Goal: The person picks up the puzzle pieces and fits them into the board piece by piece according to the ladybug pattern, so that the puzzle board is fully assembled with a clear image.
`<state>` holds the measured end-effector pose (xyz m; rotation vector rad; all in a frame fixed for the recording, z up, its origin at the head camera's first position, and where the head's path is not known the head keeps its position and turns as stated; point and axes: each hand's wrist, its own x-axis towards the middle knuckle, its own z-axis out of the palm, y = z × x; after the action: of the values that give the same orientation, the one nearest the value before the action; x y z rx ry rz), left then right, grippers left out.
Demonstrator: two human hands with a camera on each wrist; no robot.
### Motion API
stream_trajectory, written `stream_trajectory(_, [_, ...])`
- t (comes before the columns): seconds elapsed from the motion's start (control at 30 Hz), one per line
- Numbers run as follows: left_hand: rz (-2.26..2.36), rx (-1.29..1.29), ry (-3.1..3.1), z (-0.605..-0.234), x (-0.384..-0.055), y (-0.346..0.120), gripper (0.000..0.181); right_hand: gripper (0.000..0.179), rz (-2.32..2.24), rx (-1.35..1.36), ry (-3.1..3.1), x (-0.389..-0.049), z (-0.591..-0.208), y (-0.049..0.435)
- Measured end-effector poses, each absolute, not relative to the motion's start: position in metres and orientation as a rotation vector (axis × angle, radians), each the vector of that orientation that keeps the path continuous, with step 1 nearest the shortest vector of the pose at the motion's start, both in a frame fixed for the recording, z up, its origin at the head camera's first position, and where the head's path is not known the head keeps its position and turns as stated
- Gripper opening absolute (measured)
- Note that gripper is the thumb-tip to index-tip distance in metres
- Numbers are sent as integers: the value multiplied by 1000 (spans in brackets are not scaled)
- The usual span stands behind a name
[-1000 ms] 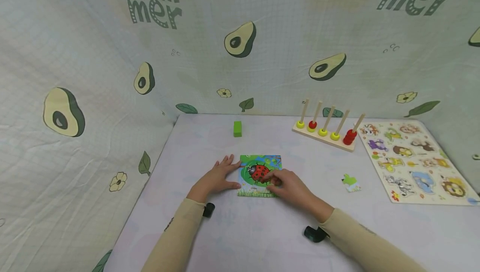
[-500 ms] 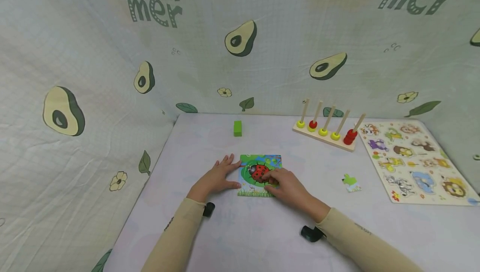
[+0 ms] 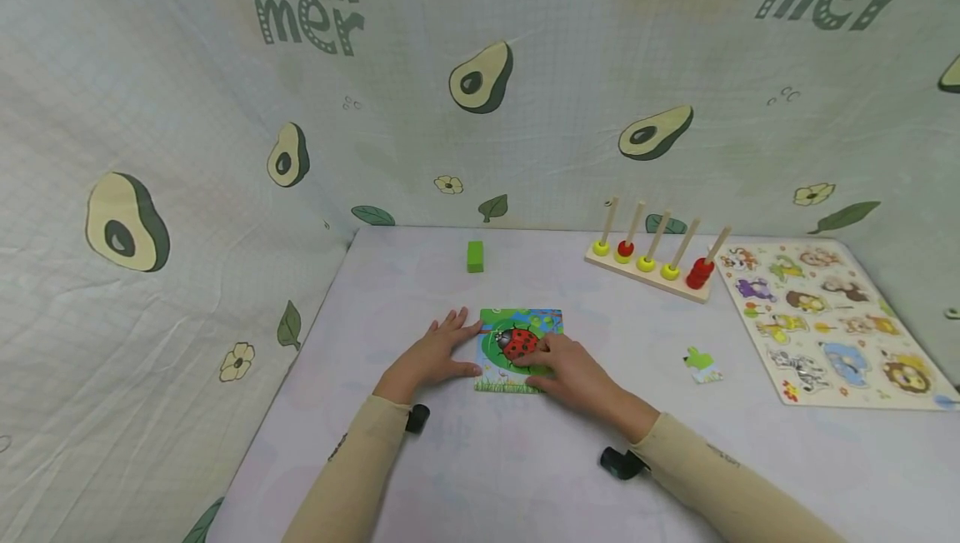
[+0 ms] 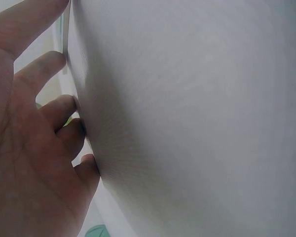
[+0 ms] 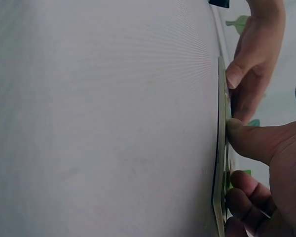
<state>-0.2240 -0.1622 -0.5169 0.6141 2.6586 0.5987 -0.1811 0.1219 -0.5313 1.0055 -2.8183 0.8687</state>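
Note:
A square ladybug jigsaw puzzle (image 3: 517, 347) lies flat on the table. My left hand (image 3: 435, 356) rests at its left side, fingers spread, with index finger and thumb at the edge. In the left wrist view, the fingertips of this hand (image 4: 39, 143) touch down along the tabletop. Over the puzzle's lower right part, my right hand (image 3: 573, 376) has its thumb and bent fingers on the picture. From the right wrist view, the thumb (image 5: 251, 140) and fingertips stand apart against the puzzle's face (image 5: 222, 133). I cannot tell whether a piece is between them.
A loose green puzzle piece (image 3: 702, 365) lies right of the right hand. Behind it are a peg stand (image 3: 645, 272) with red and yellow rings and an animal puzzle board (image 3: 832, 322). A green block (image 3: 476, 256) stands farther back, before the avocado-print cloth (image 3: 555, 151).
My right hand has shifted slightly left over the puzzle, its fingertips moving farther onto the ladybug. My left hand and the loose piece have stayed put.

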Motion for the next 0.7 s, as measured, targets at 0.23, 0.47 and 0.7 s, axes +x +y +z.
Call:
stream_trajectory(0.23, [600,601,2655,-515,-223,-161,85,31,834,1033,-2834,-181,-530,122])
stream_trajectory(0.47, [595,606,2659,-516,-224,-162,85,32,822,1043,-2846,-182,-527,120])
stream_trajectory(0.7, [599,607,2654,-515,-223,-161,85,32,798,1052,-2848,-183,-526,119])
